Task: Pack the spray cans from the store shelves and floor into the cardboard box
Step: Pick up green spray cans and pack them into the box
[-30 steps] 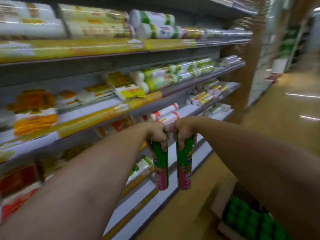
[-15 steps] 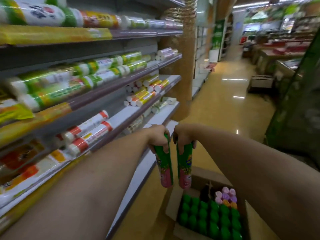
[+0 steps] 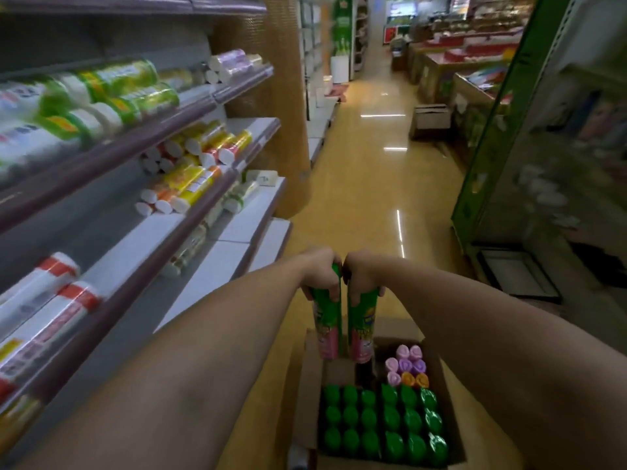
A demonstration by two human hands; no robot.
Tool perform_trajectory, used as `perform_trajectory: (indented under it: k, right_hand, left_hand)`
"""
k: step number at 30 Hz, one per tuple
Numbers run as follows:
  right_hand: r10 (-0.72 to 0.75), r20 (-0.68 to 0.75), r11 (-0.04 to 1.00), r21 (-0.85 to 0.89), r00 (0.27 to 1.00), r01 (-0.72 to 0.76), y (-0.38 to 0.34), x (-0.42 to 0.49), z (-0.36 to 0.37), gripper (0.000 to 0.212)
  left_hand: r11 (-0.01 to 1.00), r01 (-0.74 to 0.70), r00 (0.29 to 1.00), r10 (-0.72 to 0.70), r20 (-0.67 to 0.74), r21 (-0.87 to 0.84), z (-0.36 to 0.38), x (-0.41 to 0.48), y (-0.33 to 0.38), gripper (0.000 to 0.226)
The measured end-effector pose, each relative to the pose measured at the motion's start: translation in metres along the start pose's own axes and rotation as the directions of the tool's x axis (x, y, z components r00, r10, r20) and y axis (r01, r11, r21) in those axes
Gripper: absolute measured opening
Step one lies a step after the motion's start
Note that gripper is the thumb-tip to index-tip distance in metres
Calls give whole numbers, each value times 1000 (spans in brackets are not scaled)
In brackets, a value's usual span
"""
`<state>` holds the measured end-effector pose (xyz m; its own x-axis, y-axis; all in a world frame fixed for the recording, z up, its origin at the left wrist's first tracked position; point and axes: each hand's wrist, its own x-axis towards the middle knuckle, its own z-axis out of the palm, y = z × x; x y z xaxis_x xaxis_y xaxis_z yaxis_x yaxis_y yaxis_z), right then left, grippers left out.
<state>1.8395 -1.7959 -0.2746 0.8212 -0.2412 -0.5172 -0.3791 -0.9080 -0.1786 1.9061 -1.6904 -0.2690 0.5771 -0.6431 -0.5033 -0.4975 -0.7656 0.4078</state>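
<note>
My left hand (image 3: 322, 274) grips the top of a green and pink spray can (image 3: 326, 329). My right hand (image 3: 361, 276) grips a second spray can (image 3: 362, 330) of the same kind right beside it. Both cans hang upright, their bottoms just over the far left end of the open cardboard box (image 3: 307, 385) on the floor. Inside the box stand several green-capped cans (image 3: 381, 420) in rows, with a few purple and orange caps (image 3: 407, 366) at the far right corner. An open gap shows below the held cans.
Store shelves (image 3: 190, 212) with rolled packs run along my left. A woven brown pillar (image 3: 271, 96) ends that shelf row. The yellow aisle floor (image 3: 366, 198) stretches ahead, with a green shelf unit (image 3: 492, 130) on the right and another cardboard box (image 3: 431, 118) farther off.
My view and both hands swung right, away from the shelves. The two cans came down over the box, which now lies fully in view.
</note>
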Motion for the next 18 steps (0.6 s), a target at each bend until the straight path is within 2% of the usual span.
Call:
perform_trajectory:
  k: [9,14,18]
  right_hand:
    - [201,42,961,186,979,-205,62,169,29,62]
    - [285,45,920,268,958,-286,83,247,80,45]
    - [349,42,863,374,936,-338,104,305,146,46]
  left_hand:
    - [992,-86,993,79,89,87,6,187,-43,54]
    - [992,-99,989,89,119,80,37,278,-80,58]
    - [998,-33,992,27,126,47,86,334,-109,58]
